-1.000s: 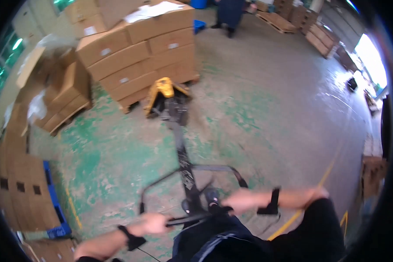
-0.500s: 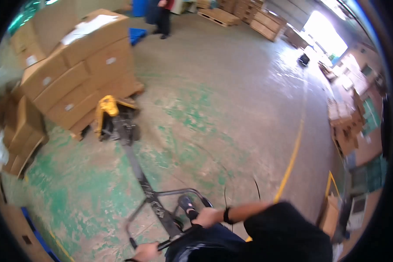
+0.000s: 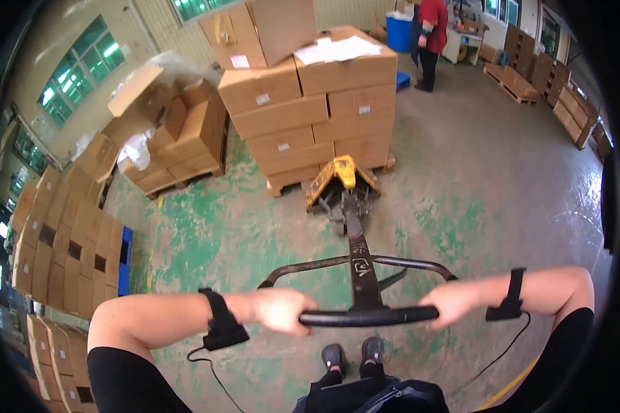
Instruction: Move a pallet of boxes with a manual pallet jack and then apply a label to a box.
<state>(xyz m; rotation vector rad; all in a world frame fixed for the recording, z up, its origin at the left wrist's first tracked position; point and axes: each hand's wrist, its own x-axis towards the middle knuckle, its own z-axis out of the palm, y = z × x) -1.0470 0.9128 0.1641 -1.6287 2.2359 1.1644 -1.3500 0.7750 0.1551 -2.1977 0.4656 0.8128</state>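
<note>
Both hands are on the black handle (image 3: 368,317) of a pallet jack. My left hand (image 3: 284,310) is closed round the handle's left end, and my right hand (image 3: 453,303) round its right end. A dark shaft (image 3: 362,272) runs forward from the handle to the jack's yellow body (image 3: 345,172). The jack stands against a wooden pallet (image 3: 282,184) bearing stacked brown cartons (image 3: 286,124); its forks are hidden from view. White paper sheets (image 3: 337,49) lie on top of the stack. A black strap is on each wrist, with a cable hanging from it.
To the left stand another pallet of cartons (image 3: 186,155) and a long carton stack (image 3: 69,255) beside a blue edge. A person in red (image 3: 432,31) stands beyond the load, near a blue bin (image 3: 399,33). Wooden pallets (image 3: 513,84) lie at the far right. The floor has worn green paint.
My view has swung left, so the loaded pallet and jack now sit near the centre. The handle now lies level before me, with both arms stretched out to it.
</note>
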